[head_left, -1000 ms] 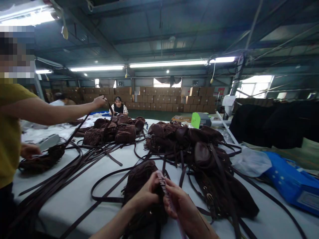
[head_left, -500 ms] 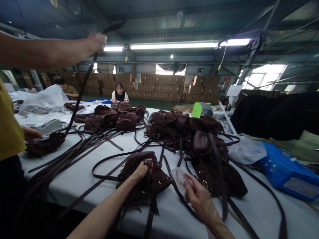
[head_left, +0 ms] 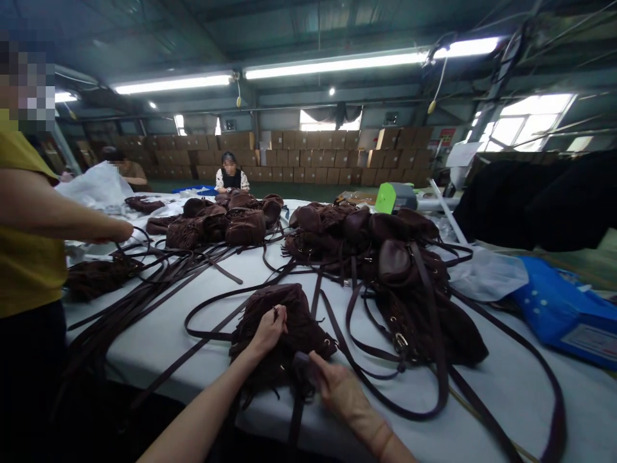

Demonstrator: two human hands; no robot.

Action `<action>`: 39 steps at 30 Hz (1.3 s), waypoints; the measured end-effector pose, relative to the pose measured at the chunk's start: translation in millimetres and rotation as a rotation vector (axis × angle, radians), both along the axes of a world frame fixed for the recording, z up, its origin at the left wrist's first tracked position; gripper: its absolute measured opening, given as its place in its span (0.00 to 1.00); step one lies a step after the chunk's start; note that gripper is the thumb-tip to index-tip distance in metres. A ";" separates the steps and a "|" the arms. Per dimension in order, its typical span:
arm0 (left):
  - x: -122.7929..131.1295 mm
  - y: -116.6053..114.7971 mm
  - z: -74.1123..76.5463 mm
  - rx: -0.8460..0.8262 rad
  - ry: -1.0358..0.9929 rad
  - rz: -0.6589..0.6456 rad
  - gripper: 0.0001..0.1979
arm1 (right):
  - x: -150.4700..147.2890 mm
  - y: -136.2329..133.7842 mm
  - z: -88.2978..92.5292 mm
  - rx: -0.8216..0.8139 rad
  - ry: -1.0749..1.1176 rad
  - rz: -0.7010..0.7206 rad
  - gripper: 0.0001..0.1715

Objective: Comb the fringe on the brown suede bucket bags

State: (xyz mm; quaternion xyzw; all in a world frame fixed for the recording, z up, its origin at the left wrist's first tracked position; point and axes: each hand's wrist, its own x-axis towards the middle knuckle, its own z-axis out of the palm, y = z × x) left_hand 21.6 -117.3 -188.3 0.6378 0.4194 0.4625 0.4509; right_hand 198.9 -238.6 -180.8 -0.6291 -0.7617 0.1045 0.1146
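Note:
A dark brown fringed bag [head_left: 301, 312] lies on the white-covered table in front of me, its strap looped out to the left. My left hand [head_left: 274, 329] is closed on its upper part, pinching a small dark piece, perhaps a cord. Low at the bag's right side, my right hand [head_left: 337, 382] is closed on a clear plastic packet [head_left: 304, 365], blurred and looking dark against the bag. Whether the packet touches the bag, I cannot tell. To the right lies another brown bag [head_left: 434, 334] with a metal clasp and a long strap.
Piles of brown bags [head_left: 318, 235] stand further back on the table [head_left: 173, 350]. Straps trail across the left side. At left a co-worker in a yellow top [head_left: 29, 257] handles a similar bag. A blue package [head_left: 563, 315] and a green-and-grey device [head_left: 393, 197] are at right.
My right hand has moved left with the packet, from beside the bag to in front of it. My left hand stays on the bag. The co-worker's raised arm has come down.

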 end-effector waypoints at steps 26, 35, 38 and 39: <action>23.5 -140.0 -42.1 -0.306 0.316 0.128 0.13 | 1.9 -39.6 -28.2 0.247 0.311 0.086 0.27; 17.1 -136.0 26.4 0.048 0.707 -0.064 0.16 | 31.6 -32.8 6.3 0.185 0.806 -0.457 0.28; 18.5 -116.4 67.5 0.233 0.772 -0.051 0.15 | 20.1 -20.2 14.5 0.051 1.013 -0.473 0.29; 20.0 -107.6 78.7 0.294 0.772 -0.071 0.14 | 14.1 -15.3 18.5 0.009 1.081 -0.451 0.29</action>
